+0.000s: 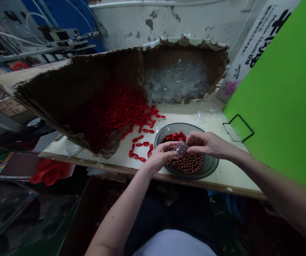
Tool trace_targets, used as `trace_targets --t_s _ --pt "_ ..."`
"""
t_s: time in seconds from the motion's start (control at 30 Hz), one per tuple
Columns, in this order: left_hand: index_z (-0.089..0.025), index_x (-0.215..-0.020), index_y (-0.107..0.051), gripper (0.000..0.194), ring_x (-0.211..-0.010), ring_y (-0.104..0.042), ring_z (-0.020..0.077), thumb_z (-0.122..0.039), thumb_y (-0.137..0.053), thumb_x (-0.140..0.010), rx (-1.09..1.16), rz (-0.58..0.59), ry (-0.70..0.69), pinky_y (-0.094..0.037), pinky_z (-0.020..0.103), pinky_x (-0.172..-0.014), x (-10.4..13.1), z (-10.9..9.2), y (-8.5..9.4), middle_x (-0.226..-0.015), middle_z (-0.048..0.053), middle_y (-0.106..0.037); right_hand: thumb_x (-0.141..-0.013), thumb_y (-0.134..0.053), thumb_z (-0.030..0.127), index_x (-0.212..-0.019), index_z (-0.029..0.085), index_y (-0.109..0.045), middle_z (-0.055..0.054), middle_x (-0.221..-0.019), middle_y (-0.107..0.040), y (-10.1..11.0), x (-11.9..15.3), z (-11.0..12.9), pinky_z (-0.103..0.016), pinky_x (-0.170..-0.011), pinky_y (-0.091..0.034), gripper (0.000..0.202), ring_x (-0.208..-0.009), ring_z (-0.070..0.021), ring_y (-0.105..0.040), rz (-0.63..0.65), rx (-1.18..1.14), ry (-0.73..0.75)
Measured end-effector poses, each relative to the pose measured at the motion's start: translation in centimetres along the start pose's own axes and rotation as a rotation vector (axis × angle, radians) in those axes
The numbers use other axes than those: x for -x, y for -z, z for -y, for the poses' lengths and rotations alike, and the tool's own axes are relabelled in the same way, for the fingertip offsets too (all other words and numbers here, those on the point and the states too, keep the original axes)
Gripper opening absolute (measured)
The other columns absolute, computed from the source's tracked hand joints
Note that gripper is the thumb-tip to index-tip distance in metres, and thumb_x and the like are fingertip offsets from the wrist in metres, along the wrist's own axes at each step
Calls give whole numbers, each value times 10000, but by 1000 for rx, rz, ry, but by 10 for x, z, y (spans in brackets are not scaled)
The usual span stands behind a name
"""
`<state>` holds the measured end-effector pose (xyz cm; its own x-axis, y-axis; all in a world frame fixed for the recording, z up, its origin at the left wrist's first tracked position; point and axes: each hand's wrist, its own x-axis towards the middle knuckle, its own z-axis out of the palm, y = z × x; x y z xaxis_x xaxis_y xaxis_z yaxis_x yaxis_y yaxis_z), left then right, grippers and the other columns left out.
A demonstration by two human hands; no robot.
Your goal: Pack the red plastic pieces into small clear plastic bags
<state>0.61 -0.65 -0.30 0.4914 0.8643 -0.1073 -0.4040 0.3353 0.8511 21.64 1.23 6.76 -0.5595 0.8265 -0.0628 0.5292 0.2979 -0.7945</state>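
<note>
Over a grey translucent bowl (212, 170), my left hand (161, 155) pinches a small clear plastic case (180, 148) between thumb and fingers. Dark round spots show in or through the case; I cannot tell which. My right hand (208, 144) is closed, its fingertips drawn together at the case's right edge, and what they pinch is hidden. Below the hands, shiny brown beads (187, 164) fill the front of the bowl. Red glossy capsule-shaped pieces (174, 136) lie at its back, partly covered by my fingers.
A torn-edged cardboard box (49, 81) behind holds a heap of red pieces (115, 106) on the left and clear plastic cases (176, 81) on the right. Loose red pieces (142, 144) lie on the white table (238, 174). A green panel (283, 99) with a black wire handle (245, 128) stands right.
</note>
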Motion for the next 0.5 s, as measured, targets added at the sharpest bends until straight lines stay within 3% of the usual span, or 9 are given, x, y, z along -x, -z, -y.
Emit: trace_targets --t_s 0.13,0.27,0.5 --pt "-180 -1058 -683 430 -839 -641 132 -176 -763 -636 93 -26 -19 -491 257 -785 -1 7 1 -1024 71 -686 -721 -706 407 -854 210 -622 -14 -790 -681 -1 4 -12 -311 -666 -495 252 -713 -164 -630 -115 -214 -56" --pt "-176 -1058 -667 425 -832 -643 135 -170 -762 -644 139 -59 -53 -495 276 -804 -1 5 -1 -1027 70 -681 -729 -698 434 -893 193 -664 -53 -873 -701 -1 7 -29 -337 -723 -508 294 -777 -187 -645 -191 -207 -87" --pt "-181 -1015 -669 421 -871 -627 139 -139 -772 -609 195 -119 -103 -480 311 -857 -3 0 -13 -1016 50 -682 -766 -652 455 -876 210 -686 -37 -851 -702 -12 10 -48 -361 -739 -513 271 -786 -208 -644 -116 -83 -74"
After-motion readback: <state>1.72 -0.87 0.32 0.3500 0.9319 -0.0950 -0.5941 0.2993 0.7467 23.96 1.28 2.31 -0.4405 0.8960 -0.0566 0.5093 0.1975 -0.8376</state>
